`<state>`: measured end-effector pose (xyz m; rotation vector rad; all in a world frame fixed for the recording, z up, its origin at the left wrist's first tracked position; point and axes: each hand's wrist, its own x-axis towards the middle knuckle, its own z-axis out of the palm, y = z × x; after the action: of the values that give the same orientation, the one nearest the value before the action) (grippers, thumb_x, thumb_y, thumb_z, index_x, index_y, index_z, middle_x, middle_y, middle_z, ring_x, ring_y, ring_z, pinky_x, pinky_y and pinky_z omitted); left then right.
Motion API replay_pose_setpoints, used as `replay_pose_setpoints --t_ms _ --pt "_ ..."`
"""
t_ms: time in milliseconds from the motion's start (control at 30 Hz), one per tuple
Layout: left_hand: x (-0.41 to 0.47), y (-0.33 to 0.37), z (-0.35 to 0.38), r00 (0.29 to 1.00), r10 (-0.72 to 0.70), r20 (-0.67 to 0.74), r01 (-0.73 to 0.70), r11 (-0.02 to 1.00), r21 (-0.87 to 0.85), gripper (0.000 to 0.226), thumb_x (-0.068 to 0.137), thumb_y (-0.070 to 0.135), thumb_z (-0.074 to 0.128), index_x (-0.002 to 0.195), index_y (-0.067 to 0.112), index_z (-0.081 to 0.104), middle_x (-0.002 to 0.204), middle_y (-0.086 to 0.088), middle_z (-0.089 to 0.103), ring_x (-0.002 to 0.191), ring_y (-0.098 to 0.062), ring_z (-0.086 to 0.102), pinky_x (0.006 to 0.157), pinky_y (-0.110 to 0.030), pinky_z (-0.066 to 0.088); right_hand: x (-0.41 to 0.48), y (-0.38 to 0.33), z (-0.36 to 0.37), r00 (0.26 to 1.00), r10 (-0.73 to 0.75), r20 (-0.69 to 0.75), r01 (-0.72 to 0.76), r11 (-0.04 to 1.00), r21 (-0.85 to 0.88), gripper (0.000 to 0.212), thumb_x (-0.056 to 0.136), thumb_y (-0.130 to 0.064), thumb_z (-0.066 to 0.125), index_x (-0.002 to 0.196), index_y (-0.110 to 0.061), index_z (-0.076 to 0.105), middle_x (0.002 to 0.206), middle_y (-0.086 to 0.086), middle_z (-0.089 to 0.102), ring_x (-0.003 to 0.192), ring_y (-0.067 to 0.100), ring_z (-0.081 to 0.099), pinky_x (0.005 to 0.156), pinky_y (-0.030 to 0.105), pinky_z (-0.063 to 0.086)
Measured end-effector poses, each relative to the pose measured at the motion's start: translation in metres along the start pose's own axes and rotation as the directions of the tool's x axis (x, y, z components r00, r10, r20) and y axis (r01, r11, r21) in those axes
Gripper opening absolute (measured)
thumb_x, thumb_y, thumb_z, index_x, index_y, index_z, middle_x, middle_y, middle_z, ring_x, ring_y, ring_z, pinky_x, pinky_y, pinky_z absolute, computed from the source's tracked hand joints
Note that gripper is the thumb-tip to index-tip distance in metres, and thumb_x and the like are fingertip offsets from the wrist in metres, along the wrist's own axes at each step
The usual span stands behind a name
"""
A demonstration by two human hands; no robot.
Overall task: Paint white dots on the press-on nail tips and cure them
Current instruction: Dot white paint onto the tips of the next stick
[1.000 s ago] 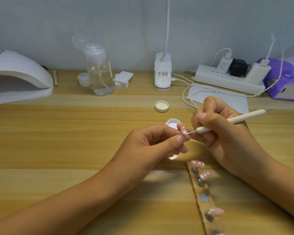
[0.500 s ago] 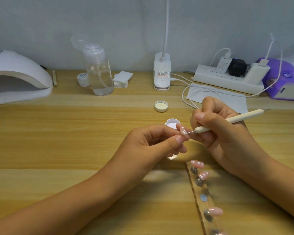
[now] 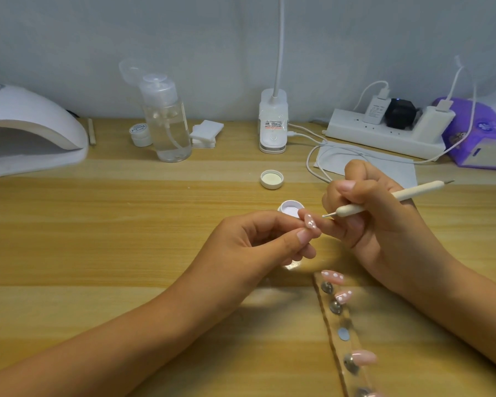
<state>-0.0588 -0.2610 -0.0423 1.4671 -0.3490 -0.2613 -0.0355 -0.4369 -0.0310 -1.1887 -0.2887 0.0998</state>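
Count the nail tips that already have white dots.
3: one tip pinched in the left hand; two tips at the far end of the holder strip. The tip at the bottom edge is cut off, so unclear.

Plain pale grey wall [image 3: 69,38], light wooden desk [image 3: 98,239] with banded grain, white lamp [image 3: 273,121] at its back edge

pink nail tip [image 3: 310,221] white-dotted, white dotting pen [image 3: 390,198]

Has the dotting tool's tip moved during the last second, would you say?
Yes: the dotting tool drew back rightwards, away from the open pot, leaving the nail tip.
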Motion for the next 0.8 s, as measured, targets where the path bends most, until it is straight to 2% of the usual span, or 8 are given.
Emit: replay_pose_setpoints --t_ms 200,800 --pt "0.0008 -0.0006 0.0004 1.0 -0.001 -0.002 0.001 1.0 -0.004 0.02 0.078 0.025 0.064 0.09 0.013 0.075 0.076 0.0 0.072 0.071 -0.002 0.062 0.065 -0.012 0.046 0.0015 0.0031 0.0018 1.0 0.001 -0.013 -0.001 1.0 0.006 0.031 0.082 -0.009 0.052 0.054 -0.021 0.045 0.048 -0.002 0.038 0.048 0.008 0.04 0.055 0.019 0.051" --pt "0.0008 -0.0012 -0.0006 1.0 -0.003 0.008 0.003 1.0 0.0 0.018 0.078 0.028 0.065 0.087 0.017 0.076 0.076 0.0 0.073 0.072 -0.003 0.062 0.065 -0.012 0.047 0.0007 0.0036 0.0014 1.0 0.007 -0.019 -0.008 1.0 -0.022 0.03 0.081 -0.009 0.054 0.054 -0.021 0.047 0.051 -0.001 0.04 0.049 0.008 0.043 0.055 0.018 0.051"
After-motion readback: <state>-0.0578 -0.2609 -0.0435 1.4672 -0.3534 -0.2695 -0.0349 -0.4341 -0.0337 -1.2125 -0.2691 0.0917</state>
